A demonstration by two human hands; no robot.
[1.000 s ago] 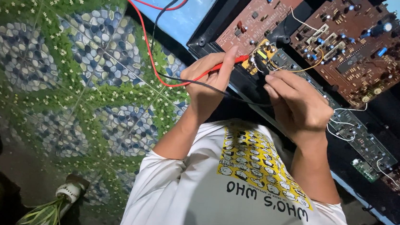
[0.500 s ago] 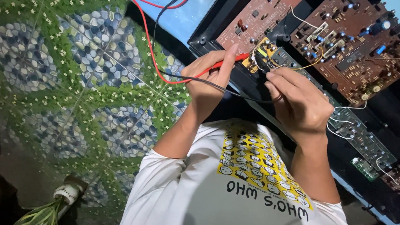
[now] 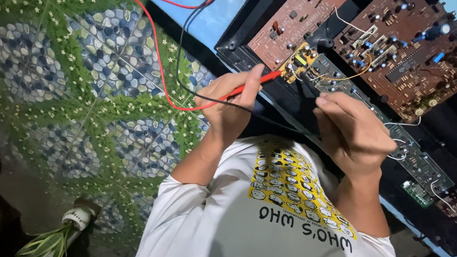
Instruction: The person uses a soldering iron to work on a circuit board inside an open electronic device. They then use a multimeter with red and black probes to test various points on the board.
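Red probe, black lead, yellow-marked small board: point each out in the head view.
red probe [image 3: 254, 85], head view, on its red shaft beyond the fingers.
black lead [image 3: 183, 42], head view, on the wire's curve over the floor.
yellow-marked small board [image 3: 299, 62], head view, on its middle.

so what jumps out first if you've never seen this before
Probably the red probe, pinched in the left hand at the centre, its tip on a small yellow board. Above and right lie brown circuit boards in a black chassis; the right hand works beside them.
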